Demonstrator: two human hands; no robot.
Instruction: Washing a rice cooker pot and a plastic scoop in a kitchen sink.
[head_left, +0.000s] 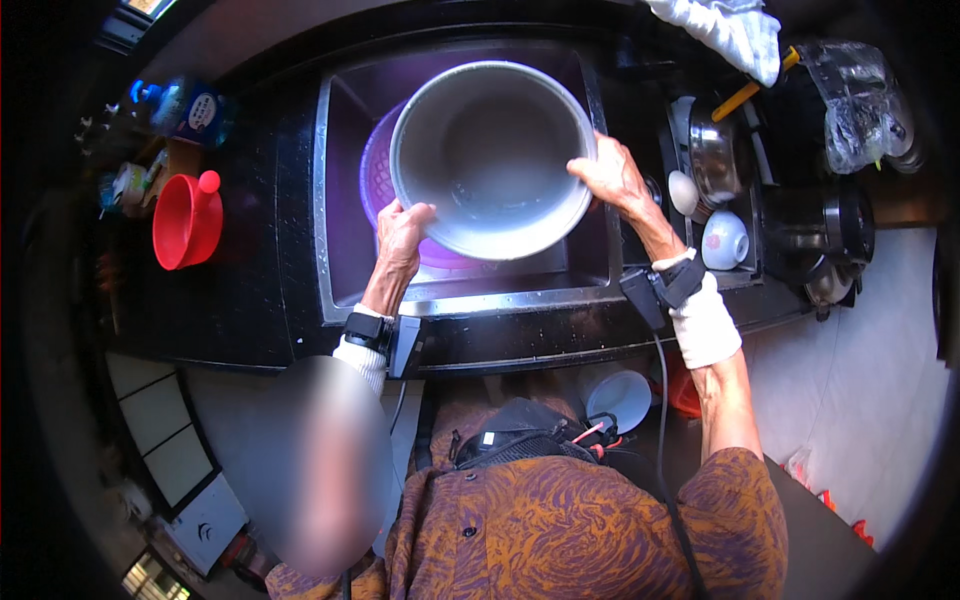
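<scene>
Both my hands grip the rim of a large round metal basin (495, 150) over the sink. At its lower left edge, my left hand (401, 232) has the thumb over the rim. My right hand (611, 172) grasps the right edge the same way. The basin's mouth faces me, and a few drops or a little water show inside. Beneath and to its left, a purple plastic basket (375, 176) is partly hidden in the stainless steel sink (472, 306). I cannot tell whether the metal basin touches it.
A red plastic dipper (180, 229) and a blue-labelled bottle (196, 116) stand left on the dark counter (247, 300). To the right are a white bowl (725, 240), a metal pot (716, 157) and a black kettle (810, 217). A white bucket (619, 397) sits below the counter edge.
</scene>
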